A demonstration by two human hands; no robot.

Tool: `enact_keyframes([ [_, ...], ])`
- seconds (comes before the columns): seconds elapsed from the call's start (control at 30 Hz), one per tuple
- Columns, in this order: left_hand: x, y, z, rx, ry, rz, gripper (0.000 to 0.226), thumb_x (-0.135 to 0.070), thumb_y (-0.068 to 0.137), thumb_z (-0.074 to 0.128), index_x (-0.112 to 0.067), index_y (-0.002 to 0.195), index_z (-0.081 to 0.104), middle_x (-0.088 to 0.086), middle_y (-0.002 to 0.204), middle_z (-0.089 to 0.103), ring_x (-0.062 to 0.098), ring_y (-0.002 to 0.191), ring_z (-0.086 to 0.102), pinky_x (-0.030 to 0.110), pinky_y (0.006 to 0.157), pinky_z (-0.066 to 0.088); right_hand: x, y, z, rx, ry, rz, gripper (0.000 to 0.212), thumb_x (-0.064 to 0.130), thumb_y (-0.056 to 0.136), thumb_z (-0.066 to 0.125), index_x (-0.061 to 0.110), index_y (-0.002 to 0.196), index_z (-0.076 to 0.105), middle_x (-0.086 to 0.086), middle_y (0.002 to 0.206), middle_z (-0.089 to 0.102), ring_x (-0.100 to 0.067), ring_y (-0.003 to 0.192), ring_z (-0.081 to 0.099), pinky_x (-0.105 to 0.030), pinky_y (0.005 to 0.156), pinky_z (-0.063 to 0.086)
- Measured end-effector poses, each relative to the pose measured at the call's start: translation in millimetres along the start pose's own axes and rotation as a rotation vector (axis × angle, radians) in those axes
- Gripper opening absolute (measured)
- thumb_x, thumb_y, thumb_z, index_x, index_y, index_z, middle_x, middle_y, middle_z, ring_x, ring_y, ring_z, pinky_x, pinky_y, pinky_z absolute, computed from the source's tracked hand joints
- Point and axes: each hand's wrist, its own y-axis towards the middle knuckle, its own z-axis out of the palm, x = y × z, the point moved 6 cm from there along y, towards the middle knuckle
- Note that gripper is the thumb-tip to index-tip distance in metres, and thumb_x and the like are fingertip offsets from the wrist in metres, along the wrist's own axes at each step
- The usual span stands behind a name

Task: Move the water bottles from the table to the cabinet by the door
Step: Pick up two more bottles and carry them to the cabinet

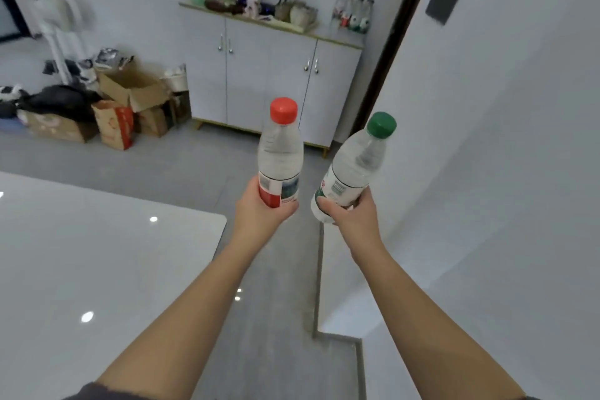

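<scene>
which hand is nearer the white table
Left. The left hand, gripping the red-capped bottle, is just past the white table's corner; the right hand, with the green-capped bottle, is farther off, beside the wall.

Both arms outstretched, left hand (259,209) gripping, right hand (352,216) gripping

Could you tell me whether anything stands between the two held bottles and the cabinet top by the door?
Nothing visible does: bare floor runs to the cabinet. Its top is cluttered; bottles already stand at the right end.
</scene>
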Motion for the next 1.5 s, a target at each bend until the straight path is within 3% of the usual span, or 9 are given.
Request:
enact_keyframes([
  [0.2, -125, 60, 10, 0.051, -0.071, 0.212, 0.049, -0.019, 0.066, 0.085, -0.028, 0.106, 0.058, -0.016, 0.093, 0.066, 0.001, 0.087, 0.064, 0.016, 0.070, 0.047, 108, 47, -28, -0.122, 0.025, -0.164, 0.055, 0.018, 0.071, 0.083, 0.027, 0.117, 0.054, 0.012, 0.108, 0.068, -0.007, 0.097, 0.066, -0.041, 0.085, 0.058],
  [0.37, -193, 90, 4, 0.068, -0.059, 0.338, 0.053, -0.026, 0.066, 0.086, -0.029, 0.109, 0.055, -0.011, 0.100, 0.067, 0.008, 0.093, 0.064, 0.032, 0.083, 0.055, 171, 69, -32, -0.152, 0.074, -0.237, 0.055, 0.020, 0.073, 0.083, 0.025, 0.121, 0.055, 0.011, 0.111, 0.067, -0.011, 0.101, 0.065, -0.041, 0.086, 0.057],
  [0.47, -218, 101, -4, 0.061, -0.069, 0.395, 0.060, -0.023, 0.067, 0.086, -0.029, 0.116, 0.051, -0.012, 0.105, 0.065, 0.007, 0.095, 0.062, 0.033, 0.086, 0.054, 194, 80, -30, -0.162, 0.071, -0.260, 0.061, 0.021, 0.073, 0.084, 0.024, 0.126, 0.053, 0.007, 0.118, 0.066, -0.013, 0.104, 0.064, -0.043, 0.089, 0.056],
  [0.57, -228, 111, -10, 0.054, -0.078, 0.435, 0.066, -0.021, 0.067, 0.086, -0.031, 0.122, 0.050, -0.011, 0.110, 0.065, 0.009, 0.098, 0.062, 0.030, 0.085, 0.053, 206, 92, -24, -0.162, 0.075, -0.280, 0.064, 0.020, 0.073, 0.083, 0.023, 0.129, 0.052, 0.006, 0.119, 0.065, -0.015, 0.107, 0.063, -0.045, 0.090, 0.056],
  [0.77, -231, 141, -10, 0.040, -0.065, 0.434, 0.068, -0.024, 0.066, 0.087, -0.033, 0.122, 0.049, -0.010, 0.112, 0.066, 0.011, 0.100, 0.062, 0.038, 0.089, 0.055, 206, 127, -14, -0.196, 0.072, -0.283, 0.062, 0.022, 0.072, 0.084, 0.024, 0.127, 0.054, 0.008, 0.115, 0.066, -0.013, 0.104, 0.064, -0.047, 0.089, 0.057],
  [0.93, -233, 181, -1, 0.023, -0.060, 0.414, 0.066, -0.024, 0.067, 0.086, -0.033, 0.122, 0.049, -0.010, 0.109, 0.064, 0.012, 0.097, 0.061, 0.041, 0.089, 0.055, 200, 170, -9, -0.220, 0.060, -0.294, 0.064, 0.022, 0.072, 0.084, 0.024, 0.128, 0.053, 0.008, 0.117, 0.064, -0.014, 0.108, 0.062, -0.039, 0.094, 0.054],
  [1.13, -233, 249, 22, 0.020, -0.046, 0.422, 0.062, -0.020, 0.068, 0.085, -0.037, 0.115, 0.047, -0.014, 0.103, 0.061, 0.006, 0.092, 0.059, 0.031, 0.084, 0.051, 190, 251, -2, -0.233, 0.031, -0.321, 0.065, 0.025, 0.071, 0.085, 0.024, 0.127, 0.052, 0.009, 0.116, 0.064, -0.013, 0.107, 0.062, -0.034, 0.091, 0.054],
  [1.5, -225, 401, 82, -0.030, -0.061, 0.350, 0.068, -0.022, 0.070, 0.084, -0.027, 0.127, 0.047, -0.009, 0.112, 0.059, 0.013, 0.100, 0.058, 0.026, 0.081, 0.048, 188, 413, 3, -0.261, 0.021, -0.357, 0.055, 0.021, 0.073, 0.083, 0.036, 0.111, 0.046, 0.026, 0.092, 0.054, 0.004, 0.083, 0.055, -0.021, 0.078, 0.047],
])
